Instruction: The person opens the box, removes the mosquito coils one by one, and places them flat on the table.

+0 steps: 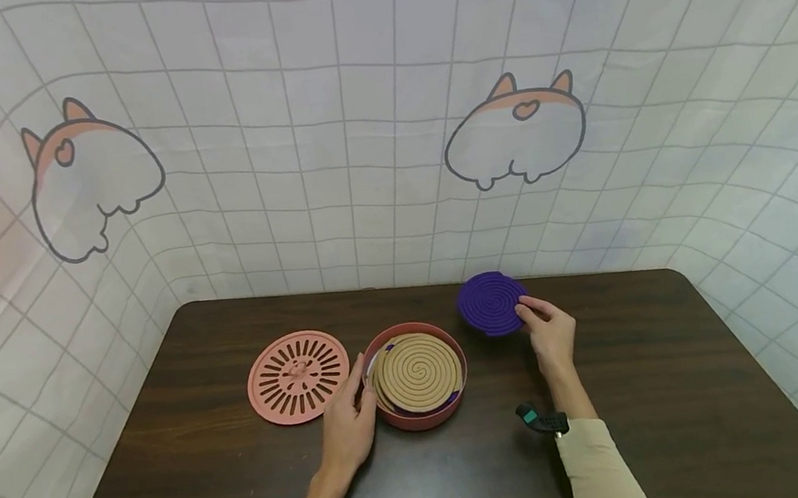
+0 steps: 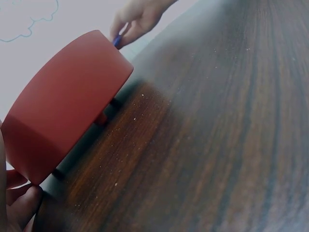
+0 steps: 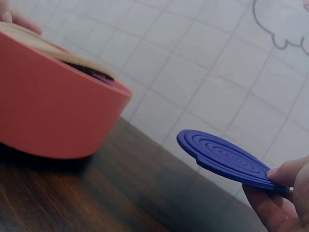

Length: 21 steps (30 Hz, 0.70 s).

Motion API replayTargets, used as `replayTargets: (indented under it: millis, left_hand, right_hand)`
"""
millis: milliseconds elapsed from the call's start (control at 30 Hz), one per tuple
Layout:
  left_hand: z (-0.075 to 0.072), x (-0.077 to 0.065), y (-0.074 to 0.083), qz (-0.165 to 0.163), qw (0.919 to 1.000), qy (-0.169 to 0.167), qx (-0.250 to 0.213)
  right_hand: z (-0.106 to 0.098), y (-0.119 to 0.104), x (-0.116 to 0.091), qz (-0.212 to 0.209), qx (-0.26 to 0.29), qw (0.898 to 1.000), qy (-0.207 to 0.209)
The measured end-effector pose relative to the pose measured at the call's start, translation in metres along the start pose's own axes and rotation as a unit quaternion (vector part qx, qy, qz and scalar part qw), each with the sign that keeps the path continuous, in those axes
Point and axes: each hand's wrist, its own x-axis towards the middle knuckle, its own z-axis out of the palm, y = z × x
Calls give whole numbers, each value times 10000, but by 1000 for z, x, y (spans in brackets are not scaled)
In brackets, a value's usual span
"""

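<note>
Right hand point(image 1: 553, 340) pinches the round, purple, ridged mat point(image 1: 490, 304) at its right edge, leaving its face uncovered! Left hand point(image 1: 349, 428) cups the round red tub point(image 1: 422, 423), presumably to steady it.

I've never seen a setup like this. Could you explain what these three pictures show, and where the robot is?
There's no robot here: just a person's two bare hands working at a dark wooden table. The wide picture comes from a camera worn on the head, looking forward and down. The other two come from cameras worn on the left and right wrists, so the same things appear closer and tilted.

The left hand touches the side of a round red container with tan spiral discs inside. The right hand pinches the edge of a purple ridged disc, held above the table. To the container's left lies a pink slotted disc.
</note>
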Motion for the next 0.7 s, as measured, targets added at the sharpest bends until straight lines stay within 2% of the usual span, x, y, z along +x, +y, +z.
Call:
replayTargets:
  millis: [433, 700]
  left_hand:
    - [1, 0, 1, -1, 10000, -28, -76]
    - [1, -1, 0, 107, 9999, 101, 47]
  right_hand:
    - [-7, 12, 17, 163, -478, 9980, 385]
    - [-11, 14, 17, 371, -775, 9952, 466]
